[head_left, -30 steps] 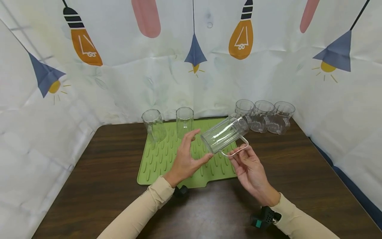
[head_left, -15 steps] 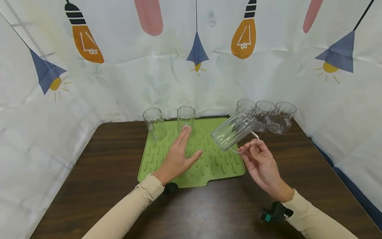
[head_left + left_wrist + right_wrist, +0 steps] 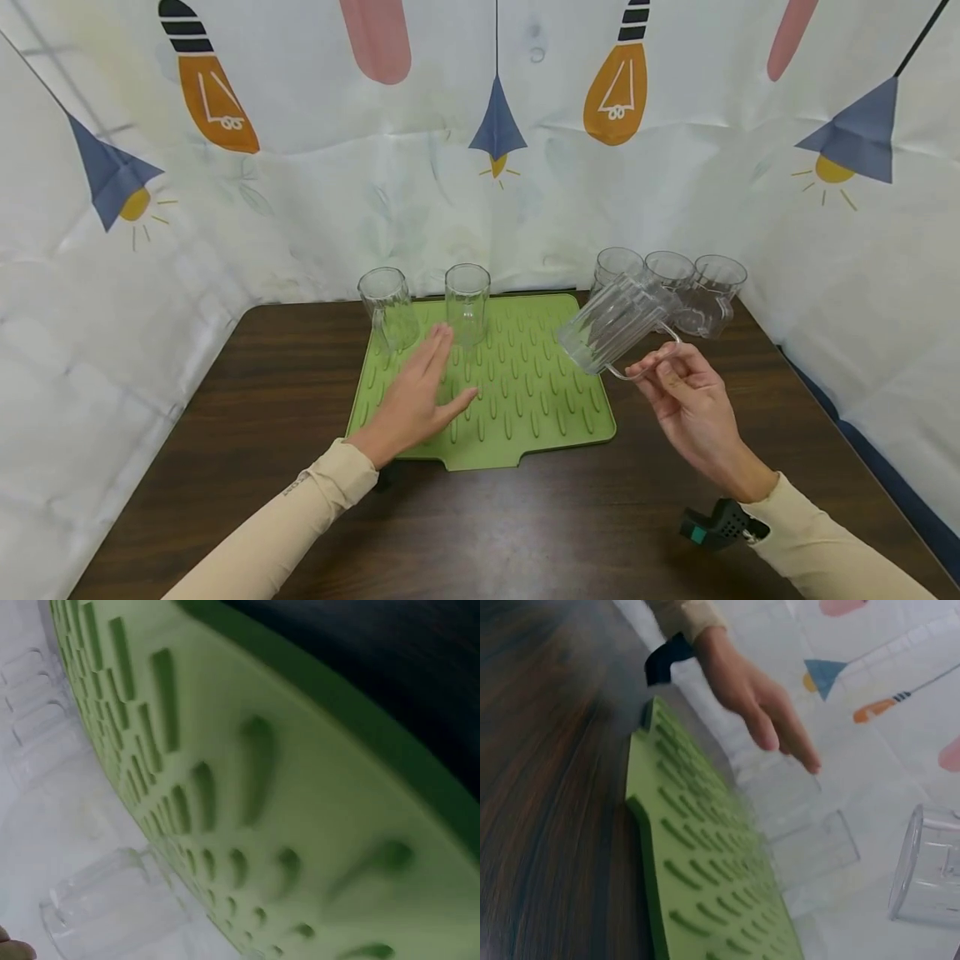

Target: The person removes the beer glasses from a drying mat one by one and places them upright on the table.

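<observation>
My right hand (image 3: 693, 400) grips the handle of a clear glass mug (image 3: 615, 327), tilted in the air above the right part of a green ribbed drying mat (image 3: 517, 392). The same mug (image 3: 934, 866) shows partly at the right edge of the right wrist view. With fingers straight and thumb apart, my left hand (image 3: 408, 404) hovers over the mat's left side, holding nothing. Two more clear mugs stand at the back of the mat, a left mug (image 3: 390, 312) and a middle mug (image 3: 467, 304), just beyond the left fingertips.
At the back right of the dark wooden table (image 3: 510, 533), three clear mugs stand in a row, the rightmost mug (image 3: 712, 296) near the table's edge. The held mug overlaps them in the head view. A printed white curtain (image 3: 315, 208) encloses the back and sides.
The right hand has carried the mug to the right, away from the mat's middle. The left hand has drawn away from the mug to the left.
</observation>
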The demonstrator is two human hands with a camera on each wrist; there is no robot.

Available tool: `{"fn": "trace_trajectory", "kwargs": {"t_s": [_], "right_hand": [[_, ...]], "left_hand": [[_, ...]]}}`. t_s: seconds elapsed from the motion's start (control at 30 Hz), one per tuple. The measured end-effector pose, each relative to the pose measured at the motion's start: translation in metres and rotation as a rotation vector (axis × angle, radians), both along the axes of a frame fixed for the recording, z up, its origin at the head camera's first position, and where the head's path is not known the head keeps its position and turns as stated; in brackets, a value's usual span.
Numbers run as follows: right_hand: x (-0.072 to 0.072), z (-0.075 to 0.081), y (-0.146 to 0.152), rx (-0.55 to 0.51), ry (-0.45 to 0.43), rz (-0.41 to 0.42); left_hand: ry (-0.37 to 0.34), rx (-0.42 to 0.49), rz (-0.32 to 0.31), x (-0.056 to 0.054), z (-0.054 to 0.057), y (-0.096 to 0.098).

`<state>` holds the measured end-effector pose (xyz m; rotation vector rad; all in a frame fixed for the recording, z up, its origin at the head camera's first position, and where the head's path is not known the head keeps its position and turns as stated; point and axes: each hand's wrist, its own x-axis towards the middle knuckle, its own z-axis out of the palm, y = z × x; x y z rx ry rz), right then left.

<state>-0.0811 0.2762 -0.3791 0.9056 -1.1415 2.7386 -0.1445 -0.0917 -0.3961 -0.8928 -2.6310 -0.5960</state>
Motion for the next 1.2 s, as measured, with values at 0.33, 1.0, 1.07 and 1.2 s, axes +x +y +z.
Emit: {"fn": "trace_trajectory", "kwargs": {"t_s": [0.33, 1.0, 1.07, 1.2], "right_hand": [[0.006, -0.012, 0.019, 0.211, 0.063, -0.167], [0.011, -0.041, 0.054, 0.363, 0.087, -0.370], [0.012, -0.041, 0.057, 0.378, 0.096, -0.388], [0.015, -0.042, 0.065, 0.507, 0.074, -0.490]], "left_hand": [[-0.129, -0.139, 0.041, 0.005, -0.007, -0.026], [-0.315, -0.264, 0.103, 0.010, -0.020, -0.074], [-0.319, -0.268, 0.106, 0.010, -0.021, -0.077], [-0.349, -0.265, 0.127, 0.012, -0.023, -0.083]]}}
